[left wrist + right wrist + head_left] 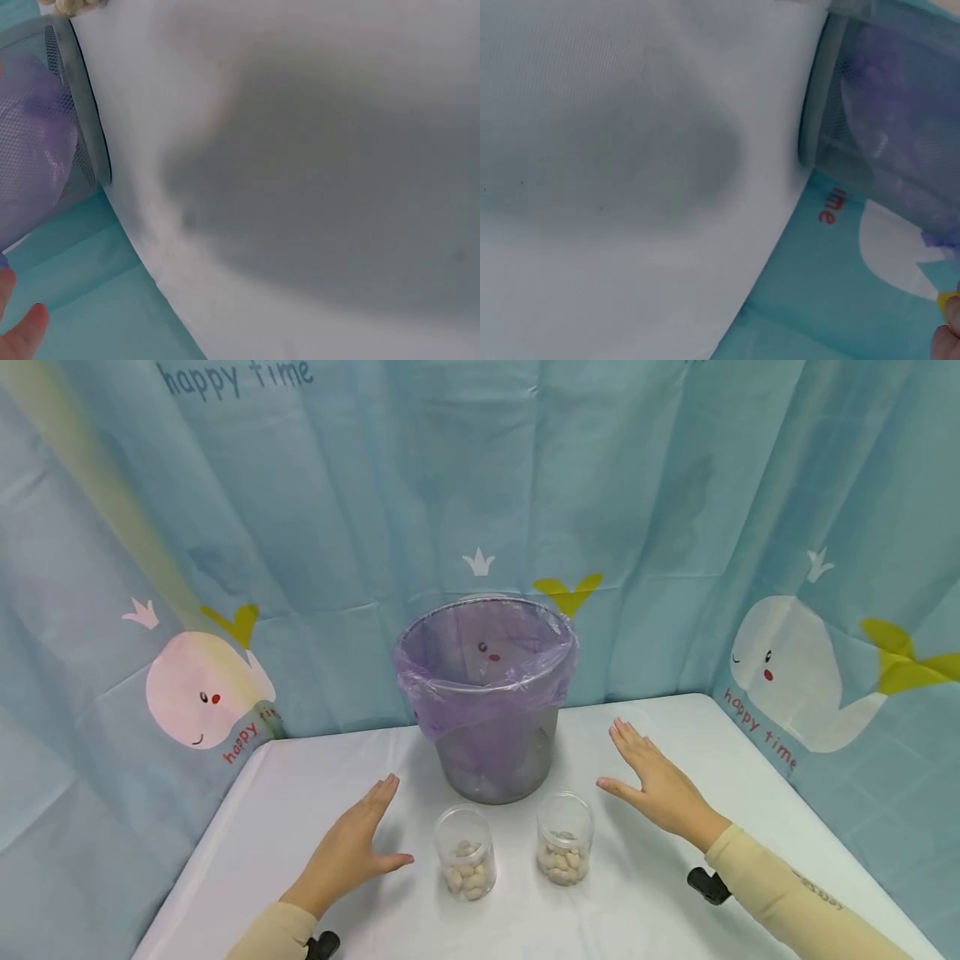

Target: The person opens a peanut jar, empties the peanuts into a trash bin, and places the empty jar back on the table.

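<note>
Two clear plastic jars stand side by side on the table, each partly filled with pale, nut-like pieces: the left jar [466,853] and the right jar [565,839]. My left hand [351,843] is held left of the left jar, fingers straight, thumb pointing toward it without touching. To the right of the right jar, my right hand [663,789] has its fingers extended and holds nothing. Behind the jars rises a grey mesh bin [495,768], lined with a purple plastic bag [487,702] folded over its rim. Only fingertips [26,330] show in the left wrist view.
A white cloth covers the table [637,910], whose back edge meets a light blue curtain [360,527] printed with whales. Each forearm wears a black camera mount [708,886] below a beige sleeve [787,893].
</note>
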`<move>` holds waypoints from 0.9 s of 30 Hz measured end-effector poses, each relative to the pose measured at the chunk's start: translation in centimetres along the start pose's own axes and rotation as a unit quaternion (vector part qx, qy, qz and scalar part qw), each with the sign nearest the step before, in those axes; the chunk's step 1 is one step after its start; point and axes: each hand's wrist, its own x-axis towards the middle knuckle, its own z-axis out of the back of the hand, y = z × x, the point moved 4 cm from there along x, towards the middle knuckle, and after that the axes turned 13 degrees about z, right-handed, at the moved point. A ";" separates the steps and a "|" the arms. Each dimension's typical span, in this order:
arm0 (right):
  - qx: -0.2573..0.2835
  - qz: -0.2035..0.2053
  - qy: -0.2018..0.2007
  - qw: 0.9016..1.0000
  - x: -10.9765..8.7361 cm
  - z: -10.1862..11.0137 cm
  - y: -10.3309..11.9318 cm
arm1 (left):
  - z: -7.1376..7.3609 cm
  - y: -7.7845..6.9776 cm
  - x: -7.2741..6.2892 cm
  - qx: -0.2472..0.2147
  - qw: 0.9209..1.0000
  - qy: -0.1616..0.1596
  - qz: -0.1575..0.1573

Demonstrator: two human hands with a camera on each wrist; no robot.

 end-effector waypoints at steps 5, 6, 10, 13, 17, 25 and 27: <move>0.006 0.008 0.000 1.000 -0.1 -0.1 1.1 | -0.3 -0.4 -0.5 -0.009 1.000 -0.006 0.001; 0.009 0.009 0.000 1.000 -0.1 -0.1 1.4 | -0.4 -0.5 -0.6 -0.009 1.000 -0.007 0.001; 0.012 0.013 -0.004 1.000 -0.1 -0.2 2.3 | -0.6 -1.1 -0.9 -0.022 1.000 0.002 0.010; 0.016 0.017 -0.005 1.000 0.0 -0.3 3.0 | -0.7 -1.4 -1.1 -0.038 0.999 0.016 0.023; 0.031 0.015 -0.002 0.999 0.0 -0.3 3.8 | -0.9 -1.9 -1.2 -0.052 0.997 0.030 0.038; 0.060 0.027 -0.004 0.998 0.0 -0.5 5.8 | -2.1 -2.2 -1.6 -0.089 0.992 0.061 0.062; 0.064 0.035 -0.008 0.997 0.1 -0.6 6.4 | -2.4 -2.3 -1.8 -0.098 0.990 0.069 0.068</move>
